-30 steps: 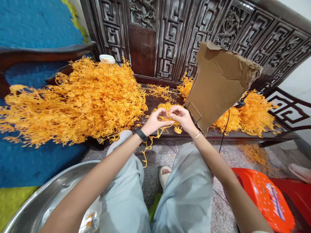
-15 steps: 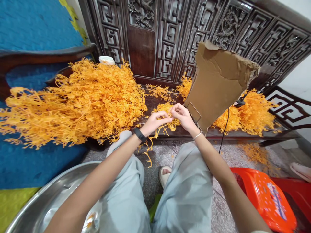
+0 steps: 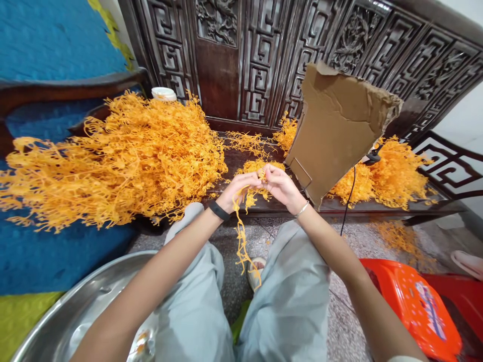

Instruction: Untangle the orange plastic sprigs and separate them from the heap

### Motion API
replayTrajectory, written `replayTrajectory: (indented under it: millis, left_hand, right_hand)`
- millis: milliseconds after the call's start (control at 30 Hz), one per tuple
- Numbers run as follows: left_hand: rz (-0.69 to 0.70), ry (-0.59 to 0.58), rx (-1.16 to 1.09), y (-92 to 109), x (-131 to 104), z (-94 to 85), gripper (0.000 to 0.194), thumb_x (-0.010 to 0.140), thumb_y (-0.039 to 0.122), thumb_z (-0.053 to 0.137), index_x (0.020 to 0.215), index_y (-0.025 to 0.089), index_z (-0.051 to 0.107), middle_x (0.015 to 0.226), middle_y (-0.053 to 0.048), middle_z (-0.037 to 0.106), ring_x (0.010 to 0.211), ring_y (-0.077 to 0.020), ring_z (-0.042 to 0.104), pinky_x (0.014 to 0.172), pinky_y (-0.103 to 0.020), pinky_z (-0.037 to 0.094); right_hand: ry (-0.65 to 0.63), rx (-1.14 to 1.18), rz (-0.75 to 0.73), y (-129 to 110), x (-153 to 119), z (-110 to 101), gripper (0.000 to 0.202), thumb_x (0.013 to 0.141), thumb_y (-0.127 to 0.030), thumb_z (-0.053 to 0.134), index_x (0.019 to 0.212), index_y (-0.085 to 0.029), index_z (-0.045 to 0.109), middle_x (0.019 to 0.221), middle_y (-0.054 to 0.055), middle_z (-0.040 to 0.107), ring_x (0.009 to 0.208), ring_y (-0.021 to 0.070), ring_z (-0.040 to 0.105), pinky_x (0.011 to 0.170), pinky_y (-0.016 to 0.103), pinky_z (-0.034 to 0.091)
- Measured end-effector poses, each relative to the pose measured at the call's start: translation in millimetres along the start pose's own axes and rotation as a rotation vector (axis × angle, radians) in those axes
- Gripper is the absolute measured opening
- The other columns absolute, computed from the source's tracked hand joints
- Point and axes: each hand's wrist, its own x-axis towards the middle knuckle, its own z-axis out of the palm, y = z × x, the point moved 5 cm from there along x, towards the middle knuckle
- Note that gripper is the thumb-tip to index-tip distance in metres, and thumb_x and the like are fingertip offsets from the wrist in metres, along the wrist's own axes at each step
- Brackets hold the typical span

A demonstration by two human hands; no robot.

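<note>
An orange branching plastic strand (image 3: 242,236) hangs from my left hand (image 3: 241,188), which is closed on its upper part. My right hand (image 3: 281,187) meets it fingertip to fingertip, pinching a small orange piece (image 3: 261,174) between the two hands. Whether that piece belongs to the hanging strand I cannot tell. Just behind my fingers lies a small heap of orange strands (image 3: 253,166) on the dark wooden bench (image 3: 234,158). A large pile of the same strands (image 3: 151,156) spreads to the left.
A torn cardboard sheet (image 3: 335,125) stands right of my hands, with more orange strands (image 3: 396,173) beyond it. A black cable (image 3: 348,201) hangs over the bench edge. A metal basin (image 3: 49,327) sits lower left, a red plastic stool (image 3: 411,306) lower right. A white lid (image 3: 163,94) stands behind the big pile.
The hanging strand has swung right and now dangles lower, over my foot. My hands have turned slightly, their fingertips still together.
</note>
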Motion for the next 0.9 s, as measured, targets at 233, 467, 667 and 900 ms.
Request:
replayTrajectory:
  millis: [233,467,667,900]
  left_hand:
    - [0.046,0.002,-0.093,5.3,-4.3,3.0,0.011,0.057,0.021,0.057,0.049,0.017,0.051,0.06,0.0,0.045,0.07,-0.015,0.052,0.07,-0.031,0.044]
    - [0.025,-0.089,-0.167,6.7,-1.8,3.9,0.009,0.054,0.021,0.055,0.048,0.017,0.05,0.063,-0.001,0.052,0.07,-0.0148,0.052,0.072,-0.031,0.044]
    - [-0.076,-0.198,-0.189,-1.7,0.0,-1.7,0.02,0.053,0.02,0.06,0.043,0.016,0.043,0.064,-0.003,0.054,0.076,-0.0167,0.056,0.076,-0.032,0.042]
    - [-0.08,-0.231,-0.125,-2.1,-0.7,-5.5,0.024,0.05,0.025,0.064,0.04,0.018,0.043,0.058,-0.003,0.053,0.07,-0.02,0.054,0.077,-0.038,0.042]
  right_hand:
    - [-0.055,0.013,-0.031,2.5,0.1,3.6,0.036,0.064,-0.036,0.075,0.068,-0.019,0.044,0.071,-0.003,0.048,0.062,0.0073,0.048,0.07,0.027,0.057]
    - [-0.049,0.086,-0.053,-0.6,-4.9,15.6,0.038,0.064,-0.035,0.075,0.066,-0.019,0.04,0.07,-0.004,0.046,0.058,0.0064,0.044,0.073,0.031,0.058]
    - [-0.086,0.064,-0.044,-4.5,-6.0,18.7,0.039,0.062,-0.037,0.076,0.066,-0.019,0.042,0.069,-0.005,0.044,0.054,0.0044,0.039,0.068,0.028,0.058]
    - [-0.103,0.015,-0.07,-7.2,-9.1,23.8,0.043,0.062,-0.039,0.076,0.064,-0.019,0.038,0.067,-0.005,0.044,0.051,0.0032,0.039,0.058,0.019,0.053]
